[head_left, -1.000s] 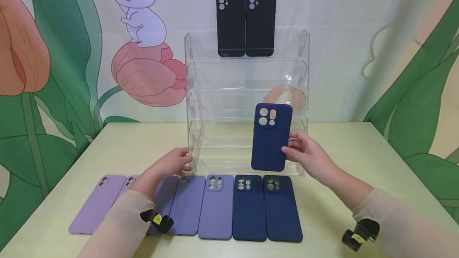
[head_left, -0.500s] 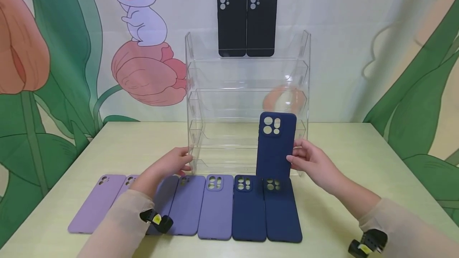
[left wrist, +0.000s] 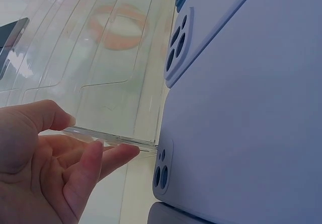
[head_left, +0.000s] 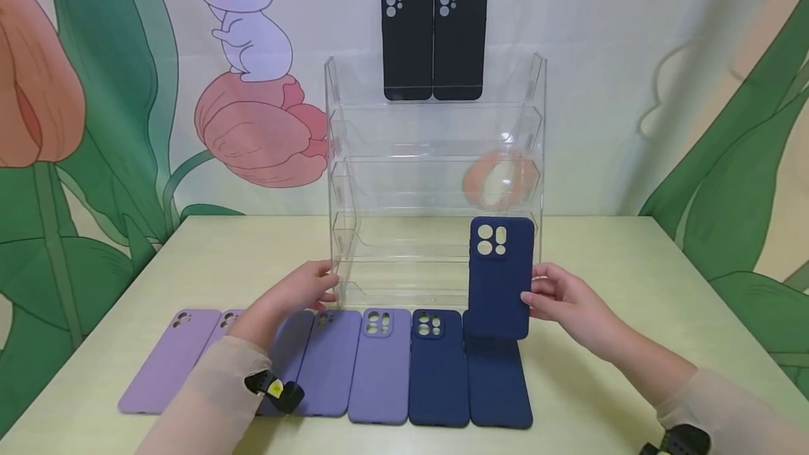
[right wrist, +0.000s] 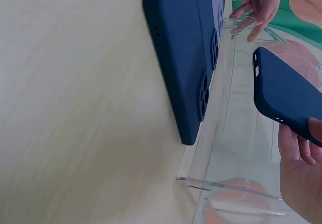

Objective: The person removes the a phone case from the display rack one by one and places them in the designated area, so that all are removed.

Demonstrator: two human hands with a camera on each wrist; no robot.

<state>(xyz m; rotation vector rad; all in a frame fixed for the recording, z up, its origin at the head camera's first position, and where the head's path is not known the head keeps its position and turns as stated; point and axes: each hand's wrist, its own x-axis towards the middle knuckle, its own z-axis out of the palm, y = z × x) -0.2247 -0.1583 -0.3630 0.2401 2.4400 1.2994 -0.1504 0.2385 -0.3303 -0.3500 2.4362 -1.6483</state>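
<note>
Fingers of the right hand (head_left: 571, 304) pinch the right edge of the navy phone case (head_left: 501, 277), holding it upright and off the table, its lower end over the rightmost flat navy case, in front of the stand's right side; left hand (head_left: 302, 291) fingers lie loosely straight against the stand's lower left corner, apparently bracing it

Table (head_left: 632, 272), pale wood, one: bears everything below

Clear acrylic display stand (head_left: 436, 132), one, several stepped tiers, at the table's back middle; tiers lean backward, seemingly so cases rest upright, facing forward

Black cases (head_left: 433, 44), two, side by side on the top tier, camera holes up

Flat navy cases (head_left: 439, 371), two, lying back-up in the front row, touching

Purple cases (head_left: 379, 364), at least four counted, same row leftward; the left arm covers part, so the exact count cannot be told
</note>
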